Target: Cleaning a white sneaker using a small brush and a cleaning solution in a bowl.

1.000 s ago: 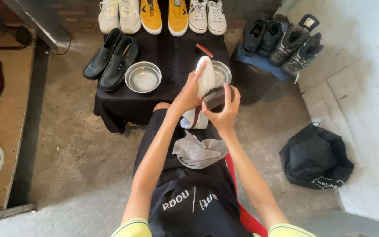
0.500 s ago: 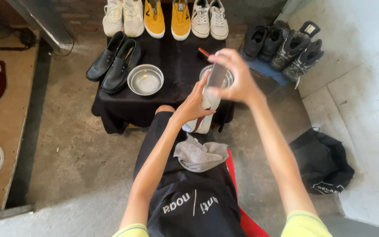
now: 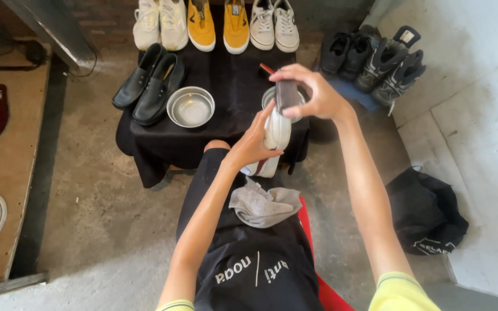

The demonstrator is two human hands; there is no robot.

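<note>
A grey cloth [image 3: 263, 204] is draped over the lap, nearest the camera, just below the white shoe [image 3: 272, 141]. The white shoe is held upright by the left hand [image 3: 252, 144], whose fingers are closed against its side; its sole end points down towards the cloth, and its upper end rises in front of the black table [image 3: 226, 124]. Just above the shoe, a dark brush [image 3: 286, 95] is clamped in the right hand [image 3: 312, 95], with thumb and fingers wrapped around it. The brush is held over a metal bowl [image 3: 269, 98] that is mostly hidden behind that hand; whether brush and bowl touch cannot be told.

To the left of the shoe, a second metal bowl [image 3: 190, 107] is seen on the table, empty and well apart from both hands. Further left of that bowl, a pair of black loafers [image 3: 148, 83] is set at an angle on the table's corner. Beyond the shoe, at the table's far edge, a row is formed by white sneakers [image 3: 159, 23], yellow sneakers [image 3: 217, 24] and pale lace-up sneakers [image 3: 275, 23]. A small red-tipped object [image 3: 266, 68] lies on the table just behind the right hand.

To the right of the shoe and beyond the table, dark boots [image 3: 376, 60] are grouped on a blue surface. Lower right of the shoe, a black bag [image 3: 425, 210] lies on the floor.
</note>
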